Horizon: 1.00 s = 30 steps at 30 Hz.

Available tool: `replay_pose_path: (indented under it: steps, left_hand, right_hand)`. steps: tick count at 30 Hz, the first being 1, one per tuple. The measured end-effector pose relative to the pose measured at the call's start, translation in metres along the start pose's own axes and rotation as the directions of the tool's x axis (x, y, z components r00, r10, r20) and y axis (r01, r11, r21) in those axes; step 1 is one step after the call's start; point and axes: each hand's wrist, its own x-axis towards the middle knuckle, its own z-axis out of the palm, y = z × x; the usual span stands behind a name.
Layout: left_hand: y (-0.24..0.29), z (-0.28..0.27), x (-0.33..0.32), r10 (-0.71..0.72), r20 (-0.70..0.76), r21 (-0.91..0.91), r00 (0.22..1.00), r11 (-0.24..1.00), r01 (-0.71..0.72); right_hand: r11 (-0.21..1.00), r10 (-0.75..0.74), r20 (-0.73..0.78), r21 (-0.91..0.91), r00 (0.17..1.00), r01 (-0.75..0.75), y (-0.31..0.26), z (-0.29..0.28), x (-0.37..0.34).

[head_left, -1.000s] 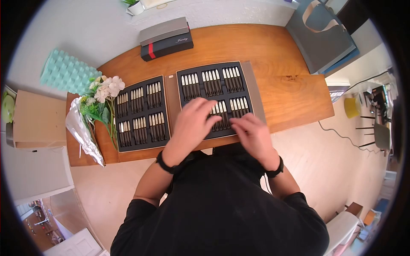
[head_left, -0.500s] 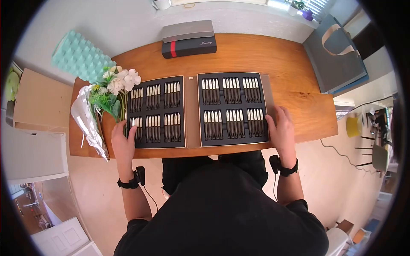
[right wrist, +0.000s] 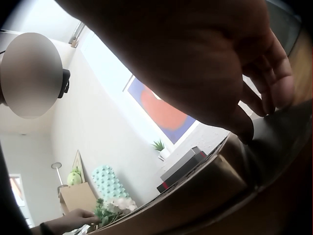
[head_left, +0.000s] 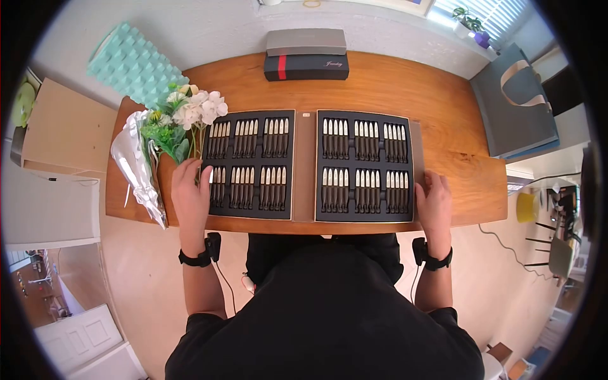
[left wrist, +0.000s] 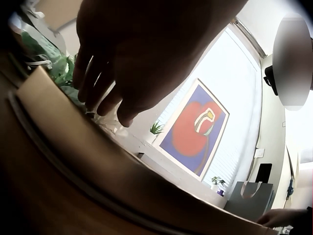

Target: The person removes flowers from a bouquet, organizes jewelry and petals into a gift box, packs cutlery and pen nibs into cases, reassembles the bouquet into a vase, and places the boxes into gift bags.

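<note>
A wide case lies unfolded on the wooden table, its left tray [head_left: 247,162] and right tray [head_left: 366,163] each holding several groups of dark pieces with pale tips. At the left tray's outer edge rests my left hand [head_left: 192,196], fingers loosely bent; in the left wrist view the hand [left wrist: 132,63] hangs over the case's edge [left wrist: 73,127]. My right hand [head_left: 434,206] is at the right tray's outer edge, and in the right wrist view its fingertips [right wrist: 247,134] touch the case's corner. Neither hand is curled round anything.
White flowers [head_left: 201,109] overlap the left tray's upper corner, beside silver wrapping [head_left: 134,166]. A grey and black box [head_left: 306,56] stands at the table's back. On the right is a grey bag [head_left: 516,104]; a teal textured block [head_left: 136,65] stands at back left.
Both hands have moved apart from over the right tray to the case's two outer edges. Since half a second ago they have stayed there while the head view shifted.
</note>
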Motion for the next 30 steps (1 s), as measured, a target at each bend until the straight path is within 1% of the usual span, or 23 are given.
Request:
replay_pose_path:
  steps: [2,4,5,6,7,8,10,11,13,14,16,17,19,20,22,23,25,26,28,30]
  left_hand:
    - [0.008,0.001,0.000,-0.058,0.104,-0.123,0.993,0.990,0.071]
    - [0.012,0.003,0.002,-0.038,0.125,-0.118,0.991,0.992,0.053]
    - [0.011,0.005,0.004,0.021,0.117,-0.111,0.993,0.994,-0.008]
    - [0.010,0.006,0.005,0.080,0.110,-0.103,0.991,0.992,-0.069]
    - [0.007,0.006,0.007,0.100,0.145,-0.101,0.984,0.991,-0.085]
    - [0.004,0.006,0.011,0.097,0.144,-0.098,0.985,0.992,-0.083]
    - [-0.002,0.007,0.023,0.145,0.213,-0.117,0.966,0.986,-0.122]
    - [-0.005,0.007,0.028,0.142,0.211,-0.114,0.967,0.986,-0.120]
    - [-0.010,0.009,0.039,0.115,0.288,-0.163,0.951,0.984,-0.070]
    - [-0.011,0.010,0.042,0.116,0.286,-0.161,0.951,0.984,-0.072]
    - [-0.012,0.011,0.049,0.043,0.336,-0.200,0.941,0.979,0.027]
    - [-0.015,0.014,0.053,0.047,0.335,-0.201,0.941,0.979,0.022]
    - [-0.028,0.022,0.057,0.078,0.326,-0.275,0.942,0.961,0.015]
    - [-0.033,0.026,0.060,0.079,0.326,-0.275,0.942,0.961,0.014]
    - [-0.035,0.030,0.067,0.052,0.366,-0.394,0.929,0.913,0.104]
    - [-0.034,0.030,0.069,0.054,0.365,-0.396,0.929,0.912,0.103]
    - [-0.031,0.027,0.075,-0.003,0.427,-0.418,0.904,0.886,0.200]
    - [-0.036,0.032,0.076,0.000,0.425,-0.419,0.905,0.886,0.197]
    - [-0.051,0.042,0.078,0.073,0.370,-0.433,0.926,0.896,0.102]
    - [-0.063,0.046,0.079,0.065,0.367,-0.410,0.928,0.907,0.099]
  right_hand:
    - [1.000,0.006,-0.013,0.011,1.000,-0.006,0.000,0.002,-0.001]
    - [0.999,0.011,-0.035,-0.044,0.999,-0.013,0.004,0.004,0.002]
    - [0.999,0.008,-0.036,-0.039,0.999,-0.009,0.005,0.004,0.005]
    - [0.997,0.076,0.017,-0.035,0.997,-0.076,0.006,0.003,0.007]
    - [0.989,0.144,0.071,-0.036,0.987,-0.142,0.007,0.002,0.010]
    - [0.990,0.142,0.072,-0.035,0.987,-0.139,0.009,0.002,0.012]
    - [0.987,0.160,0.091,-0.006,0.983,-0.160,0.013,0.003,0.017]
    - [0.988,0.157,0.091,-0.004,0.983,-0.157,0.015,0.002,0.018]
    - [0.985,0.162,0.085,0.050,0.983,-0.167,0.019,0.002,0.022]
    - [0.985,0.162,0.083,0.053,0.983,-0.166,0.021,0.002,0.023]
    - [0.966,0.197,0.075,0.153,0.978,-0.206,0.025,0.003,0.025]
    - [0.966,0.199,0.072,0.155,0.977,-0.208,0.025,0.001,0.026]
    - [0.945,0.233,0.154,0.198,0.960,-0.261,0.023,-0.005,0.028]
    - [0.945,0.234,0.154,0.198,0.960,-0.262,0.015,-0.009,0.029]
    - [0.974,0.201,0.218,0.064,0.955,-0.220,-0.003,-0.015,0.029]
    - [0.973,0.202,0.215,0.063,0.955,-0.220,-0.001,-0.014,0.028]
    - [0.970,0.115,0.152,0.195,0.982,-0.144,0.006,-0.005,0.025]
    - [0.970,0.116,0.149,0.196,0.982,-0.144,0.010,-0.002,0.025]
    - [0.960,0.105,0.138,0.246,0.985,-0.137,0.015,0.000,0.025]
    - [0.950,0.121,0.137,0.271,0.983,-0.154,0.012,-0.003,0.023]
